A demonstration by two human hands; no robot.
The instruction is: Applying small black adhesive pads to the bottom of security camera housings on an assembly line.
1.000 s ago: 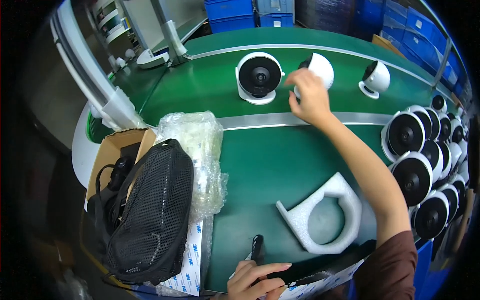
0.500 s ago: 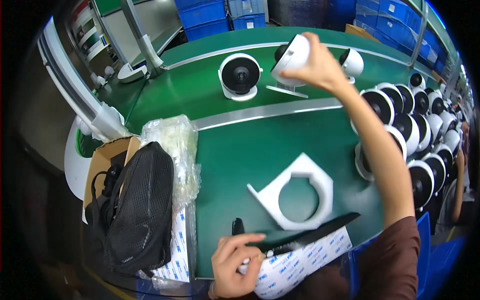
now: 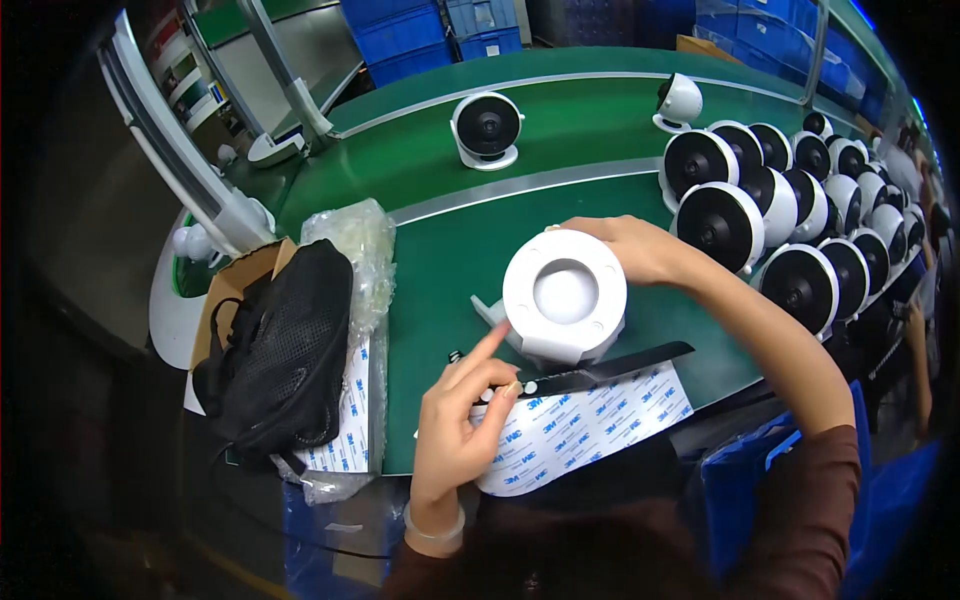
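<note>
My right hand (image 3: 625,245) grips a white round-headed device (image 3: 520,285), like a small desk fan, from its far right side. Its round base, with a recessed centre, faces up. Under it a white foam cradle (image 3: 488,310) is mostly covered. The index finger of my left hand (image 3: 460,430) reaches to the base's lower left rim. My left thumb and another finger are pinched together; whatever is between them is too small to make out. Close to that pinch are small white round dots (image 3: 531,387), a black strip (image 3: 640,362) and a white sheet with blue print (image 3: 590,425).
Several black-and-white devices (image 3: 715,228) crowd the right side. Another device (image 3: 487,130) and one farther right (image 3: 680,102) stand on the green belt (image 3: 580,125). At left are a black mesh bag (image 3: 300,350), a cardboard box (image 3: 225,285) and clear plastic wrap (image 3: 350,250).
My right hand has brought the device from the belt down over the foam cradle, its base turned up. My left index finger has stretched toward the base. The whole view has shifted.
</note>
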